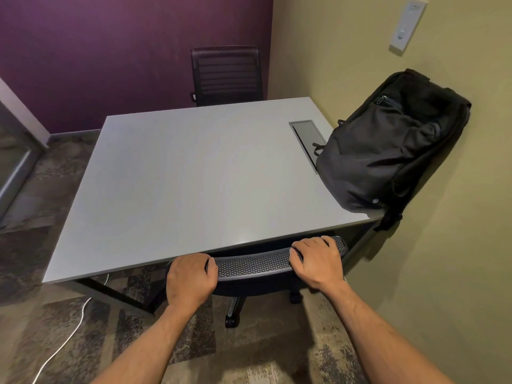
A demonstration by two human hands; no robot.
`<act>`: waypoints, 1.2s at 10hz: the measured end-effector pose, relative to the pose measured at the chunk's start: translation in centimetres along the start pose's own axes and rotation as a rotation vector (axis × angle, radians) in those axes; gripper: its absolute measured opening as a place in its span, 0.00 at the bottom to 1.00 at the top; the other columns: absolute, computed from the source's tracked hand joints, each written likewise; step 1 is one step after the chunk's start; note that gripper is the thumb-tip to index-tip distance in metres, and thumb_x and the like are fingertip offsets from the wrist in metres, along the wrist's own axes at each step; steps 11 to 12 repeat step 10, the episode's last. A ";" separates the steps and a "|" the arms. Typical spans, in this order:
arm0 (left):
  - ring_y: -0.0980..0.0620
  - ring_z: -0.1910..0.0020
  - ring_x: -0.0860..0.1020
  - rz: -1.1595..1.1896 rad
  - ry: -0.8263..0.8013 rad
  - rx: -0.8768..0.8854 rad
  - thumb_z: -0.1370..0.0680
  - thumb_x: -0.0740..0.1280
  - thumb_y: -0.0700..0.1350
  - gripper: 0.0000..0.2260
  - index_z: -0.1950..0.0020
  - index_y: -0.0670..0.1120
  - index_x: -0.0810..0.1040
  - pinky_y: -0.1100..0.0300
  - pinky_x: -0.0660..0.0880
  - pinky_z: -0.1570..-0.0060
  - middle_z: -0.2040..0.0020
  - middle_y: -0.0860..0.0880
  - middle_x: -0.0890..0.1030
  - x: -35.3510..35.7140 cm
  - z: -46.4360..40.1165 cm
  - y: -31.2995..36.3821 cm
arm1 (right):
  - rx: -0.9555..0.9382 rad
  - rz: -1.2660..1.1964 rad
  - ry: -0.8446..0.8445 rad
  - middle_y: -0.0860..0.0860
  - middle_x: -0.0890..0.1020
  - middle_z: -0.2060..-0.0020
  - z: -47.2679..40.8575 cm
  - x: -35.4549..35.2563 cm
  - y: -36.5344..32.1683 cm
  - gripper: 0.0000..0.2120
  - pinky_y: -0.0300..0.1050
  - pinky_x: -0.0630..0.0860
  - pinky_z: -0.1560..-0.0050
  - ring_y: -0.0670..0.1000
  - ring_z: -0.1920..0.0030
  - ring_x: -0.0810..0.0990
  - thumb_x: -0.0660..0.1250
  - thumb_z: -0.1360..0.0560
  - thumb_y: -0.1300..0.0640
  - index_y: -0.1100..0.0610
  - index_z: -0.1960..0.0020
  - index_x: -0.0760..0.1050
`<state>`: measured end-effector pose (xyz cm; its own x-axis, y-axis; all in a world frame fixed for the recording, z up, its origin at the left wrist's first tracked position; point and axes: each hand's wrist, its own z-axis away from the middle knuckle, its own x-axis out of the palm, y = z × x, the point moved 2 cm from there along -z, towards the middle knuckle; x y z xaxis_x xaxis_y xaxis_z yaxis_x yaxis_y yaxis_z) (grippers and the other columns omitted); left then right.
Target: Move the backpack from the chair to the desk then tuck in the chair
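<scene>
Both hands, left [191, 278] and right [315, 261], are gripping the chair [252, 266] top, its seat lying under the grey desk [194, 176]. The backpack [388, 145] is sitting on the desk's right edge, leaning against the yellow wall [457, 245].

Legible text: none.

Backpack [388, 151], black, on the table [180, 176] against the wall: one small round emblem low on its front near the bottom edge; too small to read.

Wall plate [407, 24], white, upper right on the yellow wall: faint marking along its top end; blurred, unreadable.

No numbers, brand names or signs can be made out on any other surface in view.
</scene>
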<state>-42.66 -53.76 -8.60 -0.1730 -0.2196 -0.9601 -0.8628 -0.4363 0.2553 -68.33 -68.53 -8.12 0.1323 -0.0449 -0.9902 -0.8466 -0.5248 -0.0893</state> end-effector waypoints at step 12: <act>0.53 0.20 0.43 -0.041 -0.198 0.006 0.23 0.39 0.70 0.39 0.19 0.48 0.52 0.47 0.35 0.23 0.18 0.50 0.51 -1.8 0.1 1.3 | -0.005 -0.064 -0.090 0.52 0.64 0.23 -1.0 -1.4 0.0 0.36 0.60 0.48 0.24 0.52 0.22 0.56 0.41 0.22 0.33 0.55 0.24 0.62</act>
